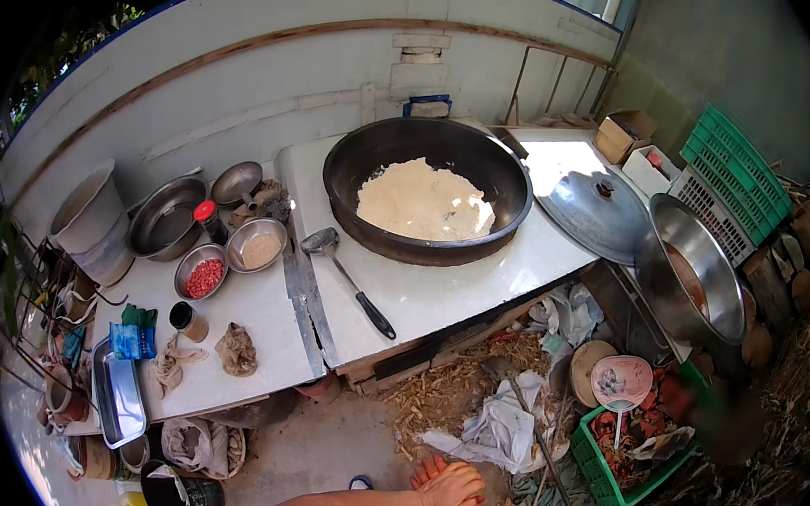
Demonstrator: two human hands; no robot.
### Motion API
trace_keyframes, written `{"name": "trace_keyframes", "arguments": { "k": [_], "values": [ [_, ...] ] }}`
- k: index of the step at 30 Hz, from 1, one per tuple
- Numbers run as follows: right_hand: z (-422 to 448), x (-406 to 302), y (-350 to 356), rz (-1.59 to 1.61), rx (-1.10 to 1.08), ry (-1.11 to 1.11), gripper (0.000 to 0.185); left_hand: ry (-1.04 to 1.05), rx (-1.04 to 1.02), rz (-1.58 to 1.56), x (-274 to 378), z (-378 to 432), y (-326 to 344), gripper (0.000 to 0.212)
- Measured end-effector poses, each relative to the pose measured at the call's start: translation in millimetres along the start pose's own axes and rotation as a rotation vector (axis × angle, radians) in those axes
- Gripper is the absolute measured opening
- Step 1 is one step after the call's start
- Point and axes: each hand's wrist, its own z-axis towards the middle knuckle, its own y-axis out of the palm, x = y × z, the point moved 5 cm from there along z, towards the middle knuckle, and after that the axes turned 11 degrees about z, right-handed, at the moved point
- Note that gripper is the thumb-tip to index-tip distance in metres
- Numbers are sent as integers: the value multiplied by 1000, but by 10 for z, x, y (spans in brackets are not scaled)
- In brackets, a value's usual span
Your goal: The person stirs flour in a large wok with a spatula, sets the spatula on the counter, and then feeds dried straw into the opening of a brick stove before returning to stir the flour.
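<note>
In the head view, my left hand [452, 490] lies across my right hand [426, 471] near the bottom edge, its fingers wrapped around it. My right hand's fingertips show beyond the left, and its palm is hidden. Before me, a large dark wok [433, 252] on the white tiled stove top [422, 294] holds a pale, flour-like layer [415, 199]. A spatula with a black handle [350, 279] lies left of the wok, apart from both hands. Farther left are a metal bowl of red peanuts [205, 277] and a bowl of pale grains [261, 251].
A domed metal lid [587, 210] and a large steel basin [721, 278] stand to the right. Below are a green crate [596, 463] with a hand fan [622, 382], a white plastic sack [504, 423] and a long-handled tool [537, 435]. A metal tray [120, 400] sits at left.
</note>
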Motion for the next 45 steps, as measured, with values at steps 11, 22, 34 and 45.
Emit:
{"name": "trace_keyframes", "arguments": {
  "k": [11,22,34,45],
  "values": [
    [-3417,-427,1476,-40,-567,-548,55,-1010,-540,-326,291,89,-104,32],
    [-2765,-563,-457,-63,-110,-662,53,127,-343,-561,3183,688,-104,40],
    [-4352,-142,711,213,-528,-545,63,32,-201,143,1986,505,36,38],
    [-2536,-1061,-471,-1251,107,-1086,37,-771,-721,-608,2205,61,-333,40]
  ]
}}
